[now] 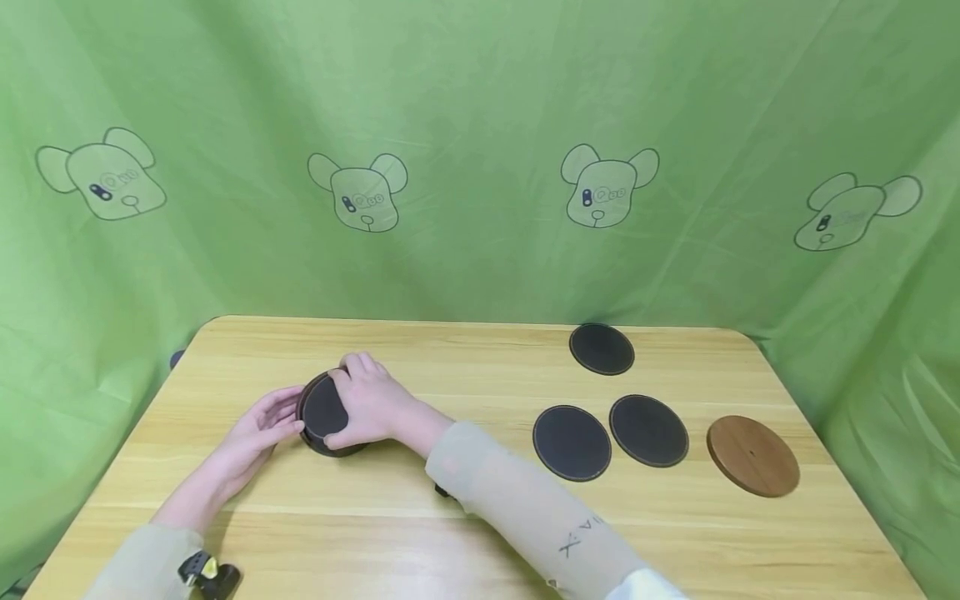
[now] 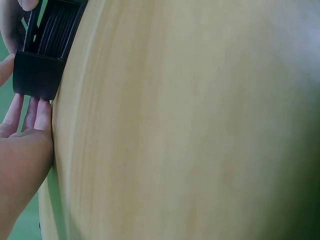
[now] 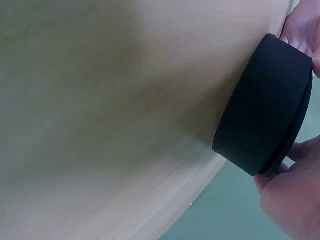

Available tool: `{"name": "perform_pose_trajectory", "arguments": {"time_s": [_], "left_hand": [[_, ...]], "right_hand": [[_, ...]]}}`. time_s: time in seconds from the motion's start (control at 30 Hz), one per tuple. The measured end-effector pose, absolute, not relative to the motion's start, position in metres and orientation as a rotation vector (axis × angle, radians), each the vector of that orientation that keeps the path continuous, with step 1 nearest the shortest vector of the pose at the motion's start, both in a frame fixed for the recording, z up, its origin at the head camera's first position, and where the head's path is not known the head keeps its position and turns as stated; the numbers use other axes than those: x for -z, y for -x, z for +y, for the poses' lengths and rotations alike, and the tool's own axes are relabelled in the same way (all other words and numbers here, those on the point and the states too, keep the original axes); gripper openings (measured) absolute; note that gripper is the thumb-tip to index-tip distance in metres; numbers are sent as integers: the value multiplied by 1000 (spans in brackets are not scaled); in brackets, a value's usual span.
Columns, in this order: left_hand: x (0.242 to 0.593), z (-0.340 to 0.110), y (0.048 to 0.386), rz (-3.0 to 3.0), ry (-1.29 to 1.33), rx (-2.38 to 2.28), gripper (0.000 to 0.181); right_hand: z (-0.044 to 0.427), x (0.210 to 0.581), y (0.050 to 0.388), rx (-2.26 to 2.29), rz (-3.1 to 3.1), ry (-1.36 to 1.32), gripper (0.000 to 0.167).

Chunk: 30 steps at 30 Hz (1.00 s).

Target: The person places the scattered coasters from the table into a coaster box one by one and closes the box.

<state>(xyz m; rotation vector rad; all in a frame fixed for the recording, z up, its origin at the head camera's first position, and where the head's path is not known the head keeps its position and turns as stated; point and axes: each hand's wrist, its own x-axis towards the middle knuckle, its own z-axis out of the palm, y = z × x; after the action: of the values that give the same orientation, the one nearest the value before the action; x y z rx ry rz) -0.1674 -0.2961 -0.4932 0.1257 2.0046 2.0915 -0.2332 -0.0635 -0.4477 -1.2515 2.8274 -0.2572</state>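
Note:
A round black coaster holder stands at the left of the table; in the left wrist view, a stack of coasters shows through a slot in its side. My left hand holds the holder's left side between thumb and fingers. From the right, my right hand grips a black coaster by its edge over the holder's top. In the right wrist view, this coaster sits slightly tilted, with a thin gap above the holder wall. Part of the coaster is hidden under my right hand.
Three black coasters lie flat on the right half of the table: a far coaster near the back edge and two nearer coasters side by side. A brown wooden disc lies further right. Green cloth hangs behind.

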Motion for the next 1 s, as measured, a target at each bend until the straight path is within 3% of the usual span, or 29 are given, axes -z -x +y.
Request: {"name": "perform_pose_trajectory", "arguments": {"time_s": [0.43, 1.0], "left_hand": [[493, -296, 167, 2008, -148, -2090, 52], [494, -296, 169, 2047, -110, -2028, 69]], "right_hand": [[-67, 455, 229, 258, 2845, 1232, 98], [-52, 445, 233, 329, 2784, 1241, 95]]}}
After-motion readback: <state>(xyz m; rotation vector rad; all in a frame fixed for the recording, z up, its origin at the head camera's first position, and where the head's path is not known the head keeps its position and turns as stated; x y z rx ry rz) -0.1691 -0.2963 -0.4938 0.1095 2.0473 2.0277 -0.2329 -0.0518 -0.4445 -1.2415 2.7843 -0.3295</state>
